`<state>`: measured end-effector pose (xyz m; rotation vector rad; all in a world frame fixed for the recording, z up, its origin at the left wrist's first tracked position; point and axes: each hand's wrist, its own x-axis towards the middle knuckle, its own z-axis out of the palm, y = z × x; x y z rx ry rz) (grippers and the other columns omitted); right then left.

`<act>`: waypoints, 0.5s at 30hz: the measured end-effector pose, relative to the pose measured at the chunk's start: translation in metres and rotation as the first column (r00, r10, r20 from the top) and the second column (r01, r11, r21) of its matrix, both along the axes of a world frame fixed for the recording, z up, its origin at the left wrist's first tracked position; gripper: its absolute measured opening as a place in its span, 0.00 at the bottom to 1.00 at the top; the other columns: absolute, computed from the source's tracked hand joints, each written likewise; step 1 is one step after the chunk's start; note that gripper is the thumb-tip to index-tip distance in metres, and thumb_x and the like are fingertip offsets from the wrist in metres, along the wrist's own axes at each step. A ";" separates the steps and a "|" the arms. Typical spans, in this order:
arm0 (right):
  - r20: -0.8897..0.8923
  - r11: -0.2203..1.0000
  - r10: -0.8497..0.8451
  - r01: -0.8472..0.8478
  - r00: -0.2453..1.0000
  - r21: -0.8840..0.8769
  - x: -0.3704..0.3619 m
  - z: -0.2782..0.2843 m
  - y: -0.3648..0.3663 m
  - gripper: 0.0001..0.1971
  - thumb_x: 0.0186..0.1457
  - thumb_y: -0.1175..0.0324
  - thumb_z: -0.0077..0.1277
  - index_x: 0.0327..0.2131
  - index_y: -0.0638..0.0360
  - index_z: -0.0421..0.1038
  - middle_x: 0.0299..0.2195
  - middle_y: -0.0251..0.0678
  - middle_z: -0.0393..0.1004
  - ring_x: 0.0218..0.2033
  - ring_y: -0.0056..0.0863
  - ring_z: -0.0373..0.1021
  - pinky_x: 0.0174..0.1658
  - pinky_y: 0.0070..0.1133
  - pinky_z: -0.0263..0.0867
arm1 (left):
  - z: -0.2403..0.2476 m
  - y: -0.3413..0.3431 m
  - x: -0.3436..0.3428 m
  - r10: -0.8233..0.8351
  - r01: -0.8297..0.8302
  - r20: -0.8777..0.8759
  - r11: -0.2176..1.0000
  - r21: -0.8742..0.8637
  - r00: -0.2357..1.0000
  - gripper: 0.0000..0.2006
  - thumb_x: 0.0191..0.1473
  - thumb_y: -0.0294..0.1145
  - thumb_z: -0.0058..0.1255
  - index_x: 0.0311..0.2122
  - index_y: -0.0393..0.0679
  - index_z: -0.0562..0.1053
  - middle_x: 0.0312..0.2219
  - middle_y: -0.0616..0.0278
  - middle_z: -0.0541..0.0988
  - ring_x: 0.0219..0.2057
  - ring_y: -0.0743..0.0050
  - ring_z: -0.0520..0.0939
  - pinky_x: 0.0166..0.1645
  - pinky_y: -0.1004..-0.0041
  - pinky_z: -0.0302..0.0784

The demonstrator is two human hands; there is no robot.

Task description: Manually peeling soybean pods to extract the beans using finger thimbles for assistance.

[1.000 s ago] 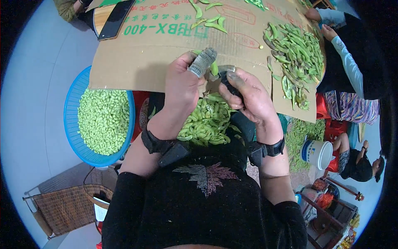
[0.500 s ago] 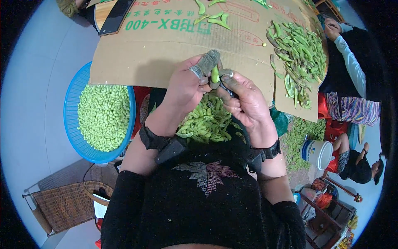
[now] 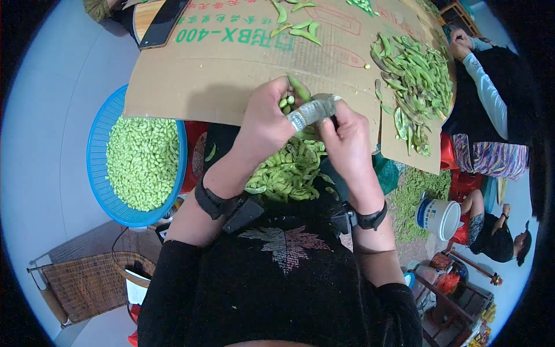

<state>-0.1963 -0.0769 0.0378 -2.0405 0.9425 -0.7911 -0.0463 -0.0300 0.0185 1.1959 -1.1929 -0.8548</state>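
My left hand [image 3: 269,115] is closed around a green bean pod [image 3: 298,87] and several shelled beans [image 3: 287,104] in the curl of its fingers. A grey-white knitted cover [image 3: 312,113] wraps its thumb, which stretches across toward the right hand. Fingers bent and closed, my right hand [image 3: 351,136] meets the tip of that thumb; what it pinches, if anything, is hidden. Beneath both hands, a heap of green pods [image 3: 283,173] lies in my lap.
On my left stands a blue basket [image 3: 95,156] of shelled beans. A cardboard sheet [image 3: 191,87] covers the table, bearing a pile of pods [image 3: 419,75] and a dark phone [image 3: 162,26]. A white bucket [image 3: 439,217] stands at right; other people sit beyond.
My right hand has shifted from the pod to the left thumb, its palm turned down. The left thumb has swung rightward, uncovering a pod and shelled beans in the left hand.
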 end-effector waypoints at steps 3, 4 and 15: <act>-0.009 1.000 -0.007 0.007 1.000 0.019 0.000 0.004 0.001 0.03 0.48 0.77 0.48 0.26 0.66 0.65 0.15 0.42 0.61 0.17 0.18 0.59 0.22 0.21 0.59 | 0.003 0.001 -0.002 0.032 -0.004 -0.130 0.977 0.212 0.991 0.07 0.45 0.20 0.48 0.33 0.37 0.69 0.26 0.69 0.72 0.28 0.86 0.72 0.28 0.85 0.66; 0.005 0.999 -0.007 0.007 1.000 0.053 -0.001 0.006 0.001 0.03 0.48 0.77 0.48 0.26 0.66 0.65 0.14 0.42 0.60 0.17 0.18 0.59 0.22 0.22 0.60 | 0.002 0.001 -0.004 0.037 -0.009 -0.134 0.978 0.209 0.990 0.07 0.45 0.20 0.48 0.33 0.37 0.69 0.26 0.69 0.72 0.28 0.86 0.72 0.28 0.85 0.66; 0.501 0.412 -0.048 -0.440 0.864 0.798 -0.016 0.008 -0.021 0.09 0.58 0.67 0.40 0.34 0.61 0.70 0.18 0.25 0.65 0.18 0.09 0.56 0.21 0.10 0.51 | 0.004 0.005 0.004 -0.161 0.323 -0.783 0.945 0.053 0.600 0.17 0.50 0.23 0.46 0.48 0.34 0.67 0.35 0.63 0.74 0.32 0.83 0.75 0.33 0.86 0.68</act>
